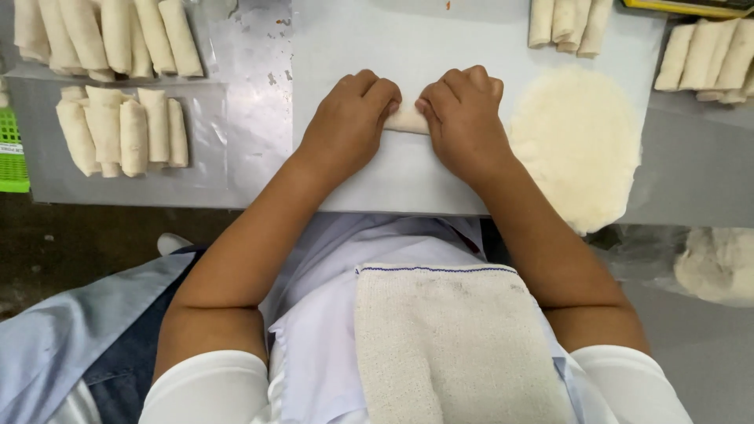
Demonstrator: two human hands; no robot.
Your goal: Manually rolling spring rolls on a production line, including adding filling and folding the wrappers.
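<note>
- The left hand and the right hand are pressing down side by side on a small pale roll, which is lying on the white board near the middle of the counter, a little back from its near edge.
- The fingers of both hands are curling closed over the roll, knuckles up, with the thumb tips nearly meeting above it; only a short stretch of the wrapper is showing between them.
- Both forearms are reaching forward from the body and angling inward, so the wrists are converging on the roll.
- Risk, as a judgement: pressing too hard could be splitting the thin wrapper or squeezing the filling out at the ends, since the ends are hidden under the palms.
- Uneven pressure between the hands could be leaving the roll lopsided or loose, so that it is unwinding once let go.
- The round stack of wrappers is lying just beside the right wrist, overhanging the near edge of the counter; a careless sweep of that arm could be dragging it off.
- Finished rolls are resting in rows at the left edge, with more at the far left corner, the far edge and the far right corner, well apart from the hands.
- A cloth is lying on the person's lap.
</note>
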